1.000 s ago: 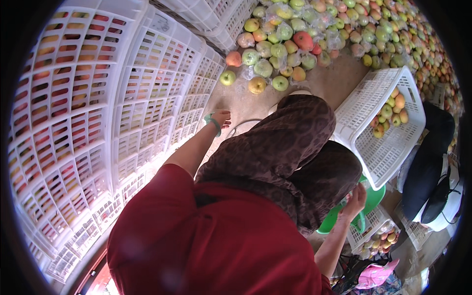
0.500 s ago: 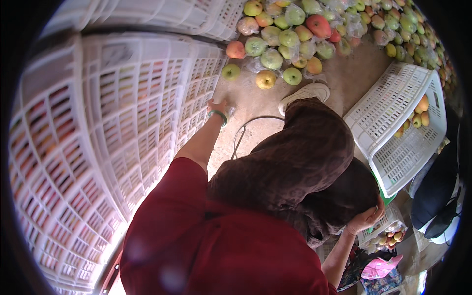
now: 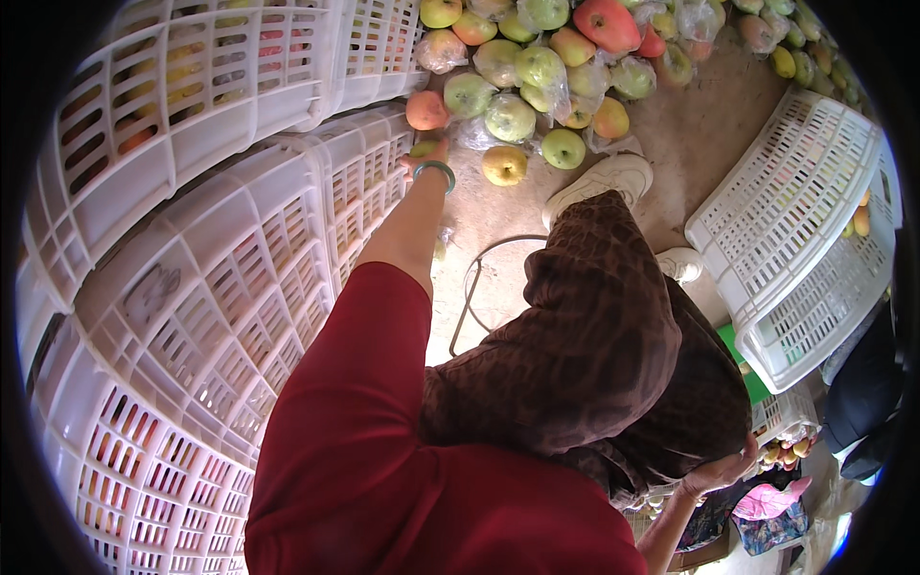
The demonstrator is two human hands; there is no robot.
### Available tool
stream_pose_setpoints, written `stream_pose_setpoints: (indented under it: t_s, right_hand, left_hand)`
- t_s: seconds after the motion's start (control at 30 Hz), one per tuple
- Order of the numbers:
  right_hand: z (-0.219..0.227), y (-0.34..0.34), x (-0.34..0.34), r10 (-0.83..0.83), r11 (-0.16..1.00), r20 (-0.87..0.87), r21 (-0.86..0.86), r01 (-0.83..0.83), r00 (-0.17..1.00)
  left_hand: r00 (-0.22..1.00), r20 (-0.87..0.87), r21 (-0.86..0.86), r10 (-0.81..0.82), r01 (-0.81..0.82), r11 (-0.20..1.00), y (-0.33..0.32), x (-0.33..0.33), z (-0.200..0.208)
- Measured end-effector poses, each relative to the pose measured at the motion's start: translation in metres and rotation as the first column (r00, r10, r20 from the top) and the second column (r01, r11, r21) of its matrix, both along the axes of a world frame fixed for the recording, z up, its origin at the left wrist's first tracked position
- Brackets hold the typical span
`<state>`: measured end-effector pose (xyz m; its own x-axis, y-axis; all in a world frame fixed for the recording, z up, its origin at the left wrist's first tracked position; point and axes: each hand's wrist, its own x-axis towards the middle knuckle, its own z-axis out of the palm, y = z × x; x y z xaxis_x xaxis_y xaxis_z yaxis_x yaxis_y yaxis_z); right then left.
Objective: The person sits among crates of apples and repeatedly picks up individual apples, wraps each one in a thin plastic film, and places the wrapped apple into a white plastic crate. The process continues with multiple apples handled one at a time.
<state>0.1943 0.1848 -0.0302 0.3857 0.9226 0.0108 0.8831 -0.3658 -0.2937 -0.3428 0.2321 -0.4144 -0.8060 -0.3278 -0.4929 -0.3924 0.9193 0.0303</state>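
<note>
At the end of a stretched-out arm, my left hand [image 3: 430,161] has its fingers around a green apple [image 3: 422,149] on the ground, beside the white crates. A green bangle circles that wrist. Just beyond the hand lie a red apple [image 3: 426,110], a yellow apple [image 3: 504,166] and a green apple [image 3: 563,149], with several more in clear plastic film. My right hand [image 3: 721,472] rests against my bent leg in dark patterned trousers [image 3: 575,355], its fingers laid along the cloth and partly hidden. It holds no fruit that I can see.
White slatted crates [image 3: 220,240] with fruit inside stand stacked along the left. A tilted white crate [image 3: 786,192] stands at the right, with a few fruits behind its slats. A thin metal hoop [image 3: 470,287] lies by my legs. A pink cloth item [image 3: 771,500] sits lower right.
My left hand has moved forward from bare floor beside the crates onto the green apple. The view has shifted, and my right hand is still at my leg.
</note>
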Motion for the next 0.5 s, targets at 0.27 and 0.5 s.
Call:
stream_pose_setpoints:
  t_s: [0.27,0.5]
  right_hand:
    - [-0.003,0.022,-0.019,0.128,0.992,0.027,0.014,-0.129,0.991]
    - [-0.004,0.028,-0.038,0.256,0.963,0.035,0.077,-0.258,0.966]
  left_hand:
    - [0.881,0.461,0.704,0.102,-0.433,0.563,-0.050,0.004,0.044]
    - [0.471,0.705,0.518,-0.529,-0.853,-0.069,-0.064,0.040,0.175]
